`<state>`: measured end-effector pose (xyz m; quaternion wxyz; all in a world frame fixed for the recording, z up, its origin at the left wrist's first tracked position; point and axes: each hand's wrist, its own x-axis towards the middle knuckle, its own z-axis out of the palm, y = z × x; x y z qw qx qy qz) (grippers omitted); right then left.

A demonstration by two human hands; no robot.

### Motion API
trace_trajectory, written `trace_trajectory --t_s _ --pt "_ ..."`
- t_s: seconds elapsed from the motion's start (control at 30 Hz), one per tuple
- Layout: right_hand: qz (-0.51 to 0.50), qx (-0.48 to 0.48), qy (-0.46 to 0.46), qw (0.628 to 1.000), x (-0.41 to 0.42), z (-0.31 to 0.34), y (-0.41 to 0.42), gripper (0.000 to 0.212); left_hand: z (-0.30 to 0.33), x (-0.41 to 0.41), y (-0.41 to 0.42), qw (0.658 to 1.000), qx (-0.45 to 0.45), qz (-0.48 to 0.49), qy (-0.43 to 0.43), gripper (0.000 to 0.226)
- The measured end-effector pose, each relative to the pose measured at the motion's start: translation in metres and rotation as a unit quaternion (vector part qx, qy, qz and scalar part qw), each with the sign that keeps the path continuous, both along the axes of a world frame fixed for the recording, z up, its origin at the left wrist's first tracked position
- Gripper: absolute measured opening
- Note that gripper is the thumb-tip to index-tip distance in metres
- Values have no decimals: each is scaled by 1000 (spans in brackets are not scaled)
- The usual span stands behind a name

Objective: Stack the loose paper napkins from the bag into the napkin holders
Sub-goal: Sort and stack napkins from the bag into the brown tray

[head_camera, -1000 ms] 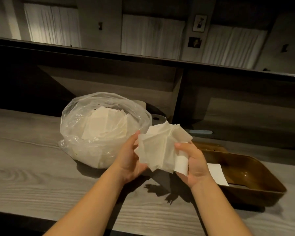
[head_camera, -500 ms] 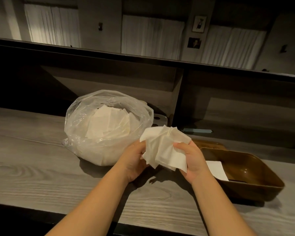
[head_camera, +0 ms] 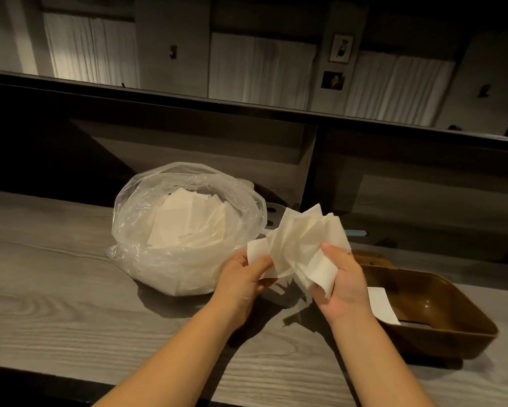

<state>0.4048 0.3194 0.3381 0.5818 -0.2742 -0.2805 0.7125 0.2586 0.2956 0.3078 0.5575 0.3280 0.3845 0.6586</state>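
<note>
White napkins [head_camera: 302,245], clear bag [head_camera: 135,227], brown tray [head_camera: 452,333], seemingly grey wood-grain counter [head_camera: 56,304].

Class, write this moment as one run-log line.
hands: left hand and right hand grip napkin bundle | bag: open, napkins inside | tray: one napkin | step: bundle not yet stacked

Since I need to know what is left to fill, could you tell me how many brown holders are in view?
2: one brown holder right of the hands, another behind it, mostly hidden.
</note>
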Motion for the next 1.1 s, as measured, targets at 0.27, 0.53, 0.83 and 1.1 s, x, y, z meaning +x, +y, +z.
trace_trajectory --t_s 0.27,0.53,0.83,1.1 --pt "-41 -21 -98 994 -18 -20 -1 38 4 20 6 985 -7 -13 -170 23" --pt "-108 -6 -89 990 -18 -19 0 41 7 24 3 977 9 -53 -205 39" --pt "-169 104 -257 946 -16 -15 -4 16 7 20 8 983 3 16 -182 26" --pt "-194 162 -288 924 -16 -16 -3 12 9 21 5 966 -11 2 -257 24"
